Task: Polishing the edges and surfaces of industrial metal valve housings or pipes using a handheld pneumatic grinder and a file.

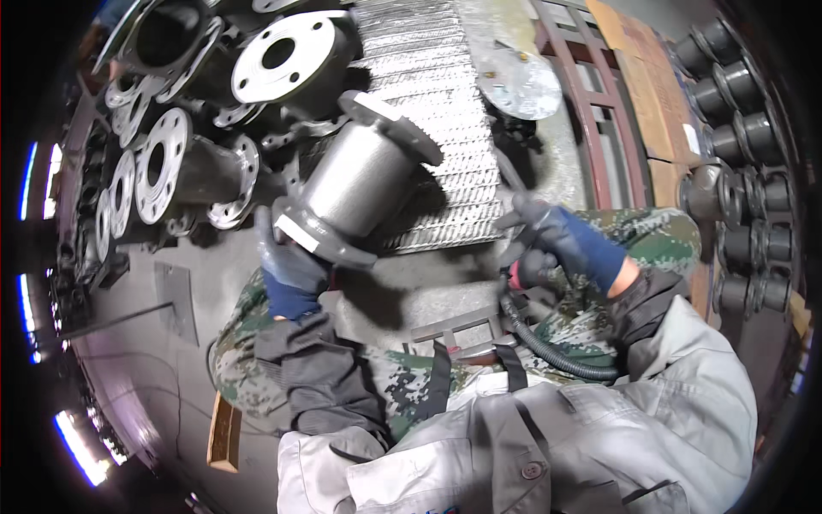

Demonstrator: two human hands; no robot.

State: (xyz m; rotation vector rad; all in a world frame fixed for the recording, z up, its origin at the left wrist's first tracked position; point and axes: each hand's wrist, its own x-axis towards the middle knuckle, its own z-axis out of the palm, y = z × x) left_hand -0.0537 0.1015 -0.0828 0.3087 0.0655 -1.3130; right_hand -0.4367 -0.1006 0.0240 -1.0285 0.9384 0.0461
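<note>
A dark grey flanged pipe fitting (355,176) is tilted over the near-left part of a ridged metal plate (428,111). My left hand (295,257), in a blue and grey glove, is closed on the rim of its lower flange. My gloved right hand (544,233) is to the right of the plate, fingers curled around a dark hand tool whose thin shaft (511,173) points away from me. Just below that hand, a black ribbed hose (548,353) curves toward my right thigh; its join to the tool is partly hidden.
Several flanged fittings (163,167) crowd the left side, one with a bright white flange (282,56). A round metal disc (521,84) lies beyond my right hand. Farther right are a red-brown metal frame (599,103), cardboard (646,94) and stacked dark fittings (741,141). A wooden block (224,435) is at lower left.
</note>
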